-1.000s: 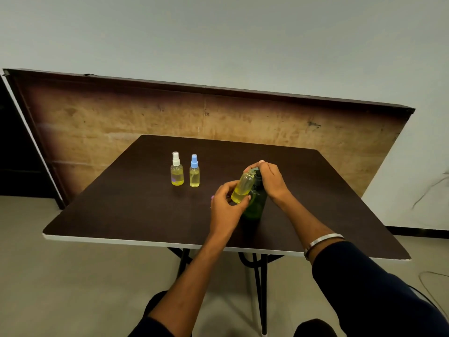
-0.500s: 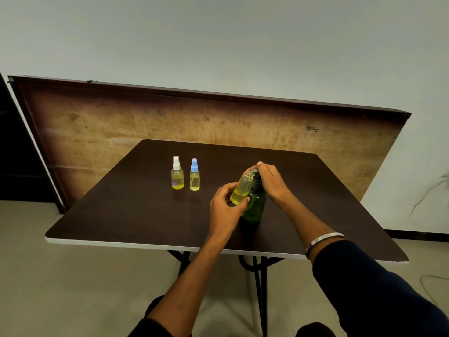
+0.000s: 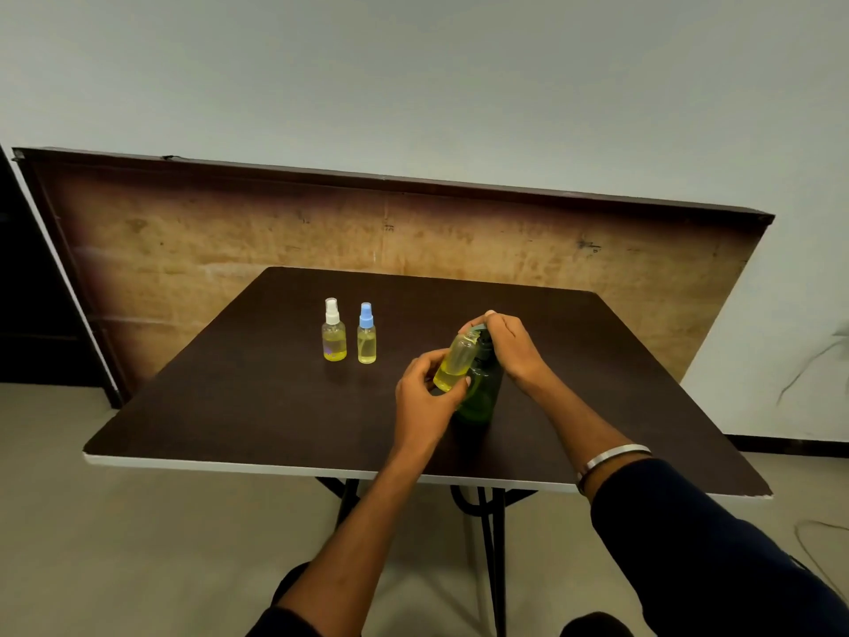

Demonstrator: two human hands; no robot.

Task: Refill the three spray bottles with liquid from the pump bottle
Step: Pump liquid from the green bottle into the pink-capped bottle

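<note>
far left on the worktop (image 3: 229, 406) stand two capped sprayers, the white-top bottle (image 3: 334, 331) and just beside it the blue-top bottle (image 3: 366, 334), both upright with yellow liquid in them, parked well apart from the action, so i'd guess they're either done or waiting their turn.

next the left hand (image 3: 425, 397), fingers clamped round the lower half of the open bottle (image 3: 455, 363). no cap on it, and it's tilted, long axis running from lower left up to the right, mouth aimed at the pump's nozzle so the liquid can go straight in. it's partly full, looks like this is the one being filled.

then the green pump bottle (image 3: 482, 397), upright on the worktop, touching the open bottle. the right hand (image 3: 512, 347) sits on its top, fingers curled over the pump head, probably to press it.
</note>
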